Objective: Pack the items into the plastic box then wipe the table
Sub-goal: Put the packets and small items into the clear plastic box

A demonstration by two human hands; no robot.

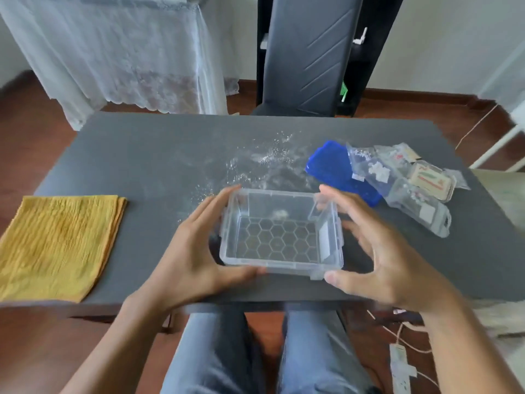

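A clear plastic box (279, 261) with a honeycomb floor stands lidless near the table's front edge. My left hand (196, 251) grips its left wall, thumb along the near rim. My right hand (380, 257) is blurred beside the right wall, thumb at the near right corner and a finger at the far corner. A blue lid (335, 169) lies to the far right, partly under several clear packets of small items (409, 191). White powder or crumbs (264, 160) are scattered on the grey table (147, 155) behind the box.
A folded yellow cloth (59, 243) lies at the table's left front. A dark chair (306, 55) stands behind the far edge. A lace-covered stand is at the back left. Cables and a power strip (400, 368) lie on the floor at right.
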